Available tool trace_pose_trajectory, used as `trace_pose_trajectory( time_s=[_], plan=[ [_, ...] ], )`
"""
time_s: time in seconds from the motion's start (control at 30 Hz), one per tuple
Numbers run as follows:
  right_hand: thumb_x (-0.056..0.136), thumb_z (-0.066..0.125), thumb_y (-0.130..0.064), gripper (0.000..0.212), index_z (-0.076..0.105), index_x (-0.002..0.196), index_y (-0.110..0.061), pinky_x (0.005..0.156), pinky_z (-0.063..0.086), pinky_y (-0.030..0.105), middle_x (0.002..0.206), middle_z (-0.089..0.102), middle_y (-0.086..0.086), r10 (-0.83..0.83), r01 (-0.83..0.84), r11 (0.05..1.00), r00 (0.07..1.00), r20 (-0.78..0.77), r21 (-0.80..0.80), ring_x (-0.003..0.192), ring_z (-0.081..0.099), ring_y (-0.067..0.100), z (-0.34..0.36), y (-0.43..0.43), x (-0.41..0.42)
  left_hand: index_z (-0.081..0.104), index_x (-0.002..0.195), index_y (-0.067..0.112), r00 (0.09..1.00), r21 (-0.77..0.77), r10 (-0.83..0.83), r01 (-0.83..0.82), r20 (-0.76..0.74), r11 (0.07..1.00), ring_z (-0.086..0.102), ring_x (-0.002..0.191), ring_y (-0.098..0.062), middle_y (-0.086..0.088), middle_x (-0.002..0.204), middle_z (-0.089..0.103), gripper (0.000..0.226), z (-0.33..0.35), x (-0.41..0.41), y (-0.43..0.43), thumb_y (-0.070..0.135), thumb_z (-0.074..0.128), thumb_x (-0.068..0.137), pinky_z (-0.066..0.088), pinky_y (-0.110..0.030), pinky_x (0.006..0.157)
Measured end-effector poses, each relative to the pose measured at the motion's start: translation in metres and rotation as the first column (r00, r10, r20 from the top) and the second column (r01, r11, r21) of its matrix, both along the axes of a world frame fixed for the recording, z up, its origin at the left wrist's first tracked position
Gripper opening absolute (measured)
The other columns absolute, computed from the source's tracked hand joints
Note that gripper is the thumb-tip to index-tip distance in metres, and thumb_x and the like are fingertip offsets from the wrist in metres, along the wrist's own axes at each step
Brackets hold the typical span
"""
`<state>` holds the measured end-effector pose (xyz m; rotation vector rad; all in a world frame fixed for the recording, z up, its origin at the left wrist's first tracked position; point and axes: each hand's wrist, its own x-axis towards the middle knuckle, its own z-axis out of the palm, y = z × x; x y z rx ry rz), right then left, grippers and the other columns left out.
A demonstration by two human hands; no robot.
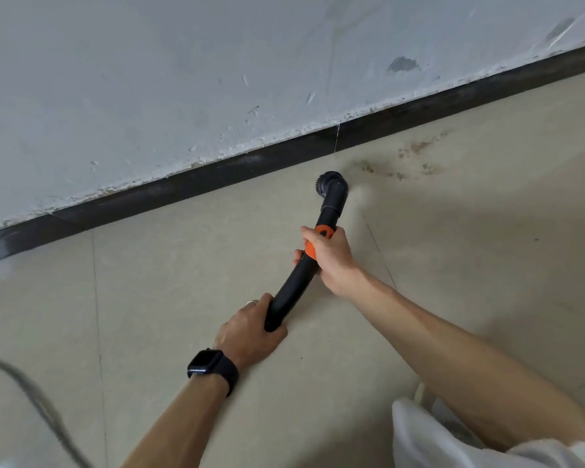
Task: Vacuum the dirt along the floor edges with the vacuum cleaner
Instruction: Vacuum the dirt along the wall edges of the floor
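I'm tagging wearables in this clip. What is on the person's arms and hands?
No gloves; both forearms are bare. The left hand has a thin ring on one finger, and a black smartwatch sits on that wrist. The right hand wears nothing. At the lower right there is white fabric, probably a shirt.

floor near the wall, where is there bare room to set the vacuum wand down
Bare tile lies left of the wand, between the dark baseboard and the left hand. More sits right of the right hand, below the dirt. Crowded: the cable at lower left, white fabric at lower right.
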<state>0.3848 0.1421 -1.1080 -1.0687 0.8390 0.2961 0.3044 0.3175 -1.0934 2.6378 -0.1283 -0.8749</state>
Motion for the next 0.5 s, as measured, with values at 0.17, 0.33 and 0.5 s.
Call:
trace_pose_trajectory(
  time_s=[0.17,0.33,0.5],
  plan=[
    [0.1,0.067,-0.016,0.021,0.047,0.101,-0.009,0.057,0.055,0.036,0.077,0.052,0.005,-0.229,0.233,0.97,0.972,0.054,-0.07,0.049,0.056,0.019,0.007,-0.081,-0.028,0.044,0.102,0.029,0.982,-0.045,-0.184,0.186,0.038,0.982,0.059,0.085,-0.02,0.008,0.095,0.055,0.024,0.008,0.008,-0.067,0.045,0.055,0.088,0.043,-0.031,0.068],
    [0.101,0.064,-0.016,0.013,0.053,0.098,-0.009,0.055,0.051,0.032,0.076,0.053,0.001,-0.351,0.356,0.921,0.934,0.061,-0.155,0.049,0.051,0.017,0.013,-0.16,-0.044,0.046,0.12,0.031,0.964,-0.172,-0.265,0.266,0.028,0.949,0.06,0.091,-0.019,0.009,0.106,0.056,0.041,0.012,0.004,-0.134,0.054,0.058,0.089,0.042,-0.031,0.071],
    [0.099,0.061,-0.01,0.017,0.052,0.085,-0.011,0.05,0.046,0.028,0.07,0.052,0.0,-0.414,0.412,0.883,0.91,0.041,-0.226,0.047,0.046,0.017,0.014,-0.204,-0.037,0.044,0.124,0.026,0.944,-0.193,-0.32,0.329,0.078,0.924,0.058,0.087,-0.019,0.005,0.107,0.056,0.042,0.01,0.008,-0.182,0.055,0.051,0.094,0.044,-0.032,0.071]
  ],
)
